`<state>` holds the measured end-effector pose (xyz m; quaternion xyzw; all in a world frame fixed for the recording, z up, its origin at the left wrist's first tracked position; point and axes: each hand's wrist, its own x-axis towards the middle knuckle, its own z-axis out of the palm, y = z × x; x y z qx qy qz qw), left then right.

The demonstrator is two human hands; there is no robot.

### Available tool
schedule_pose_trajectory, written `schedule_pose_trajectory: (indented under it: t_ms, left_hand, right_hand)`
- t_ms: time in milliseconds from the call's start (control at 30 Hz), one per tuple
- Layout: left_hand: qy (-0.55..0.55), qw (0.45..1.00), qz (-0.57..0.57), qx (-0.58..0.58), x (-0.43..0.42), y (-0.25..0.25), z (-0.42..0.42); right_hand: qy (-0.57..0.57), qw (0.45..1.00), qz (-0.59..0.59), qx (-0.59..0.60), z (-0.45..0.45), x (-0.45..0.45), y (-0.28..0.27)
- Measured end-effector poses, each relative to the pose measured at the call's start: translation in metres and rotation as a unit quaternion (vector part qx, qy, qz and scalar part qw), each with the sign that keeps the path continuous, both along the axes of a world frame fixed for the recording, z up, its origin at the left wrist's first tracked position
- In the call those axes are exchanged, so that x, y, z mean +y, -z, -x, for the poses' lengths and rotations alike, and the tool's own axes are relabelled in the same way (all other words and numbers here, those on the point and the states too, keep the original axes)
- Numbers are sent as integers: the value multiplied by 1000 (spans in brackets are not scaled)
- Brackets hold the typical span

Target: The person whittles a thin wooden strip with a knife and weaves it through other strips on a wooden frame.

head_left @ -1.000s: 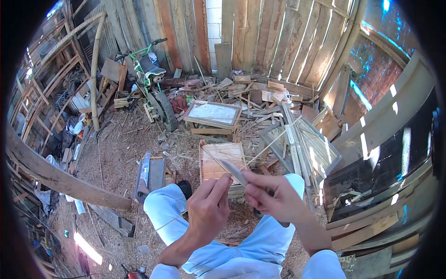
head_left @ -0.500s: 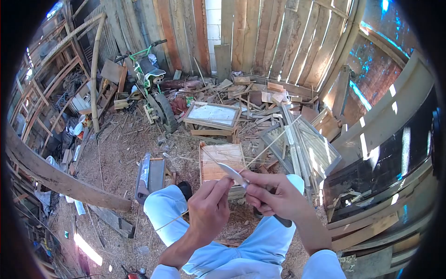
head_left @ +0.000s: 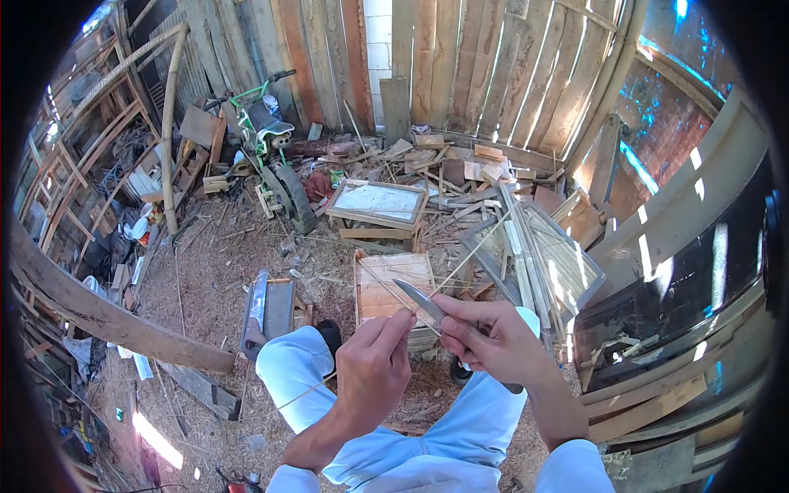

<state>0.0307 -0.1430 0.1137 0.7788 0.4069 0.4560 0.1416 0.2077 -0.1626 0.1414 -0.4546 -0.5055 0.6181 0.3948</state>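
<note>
A thin pale strip [head_left: 305,393] passes through my left hand [head_left: 374,370], whose fingers are pinched around it above my left knee. My right hand [head_left: 493,341] is closed on a knife [head_left: 421,299]. Its blade points up and to the left, just beside my left fingertips, and the end of its handle shows below my right palm. Thin strips cross near the blade and reach out over a light wooden box [head_left: 370,300] on the ground in front of me.
A saw [head_left: 258,304] lies on a dark tray [head_left: 280,308] left of my knee. Ahead are a framed panel [head_left: 376,201], a small green motorbike [head_left: 271,140] and scrap wood [head_left: 460,160]. Screened frames [head_left: 546,255] lean at the right. A curved beam [head_left: 123,320] crosses the left side.
The knife and my right hand have shifted slightly to the right and down, and the blade's angle has changed a little. My left hand has moved slightly right, still pinching the strip.
</note>
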Motion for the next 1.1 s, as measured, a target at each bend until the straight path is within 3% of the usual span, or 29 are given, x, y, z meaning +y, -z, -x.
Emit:
schedule_pose_trajectory:
  t_ms: [267,367,433,567,633,733,767,833,1100]
  left_hand:
    - [-12,999,3,30,3,2,1]
    - [-8,999,34,-21,5,5,1]
    - [10,993,99,-66,7,7,7]
    - [9,992,119,-46,7,9,10]
    - [15,995,75,-71,7,14,4]
    - [6,993,111,-38,3,3,7]
    - [6,993,112,-37,2,5,8]
    - [29,994,89,-60,0,10,12]
    - [23,994,88,-56,0,10,13]
  right_hand:
    - [13,998,-22,-57,3,3,8]
    - [12,995,-86,-53,1,5,13]
    - [89,993,-77,-25,-6,8,9]
    - [82,993,-76,34,-7,9,16]
    - [62,994,-91,-19,7,8,27]
    - [34,989,-138,-33,7,8,30]
    - [35,989,-137,-31,-1,11,22]
    - [82,996,-1,24,-13,15,3]
    - [88,995,-25,35,-18,18,4]
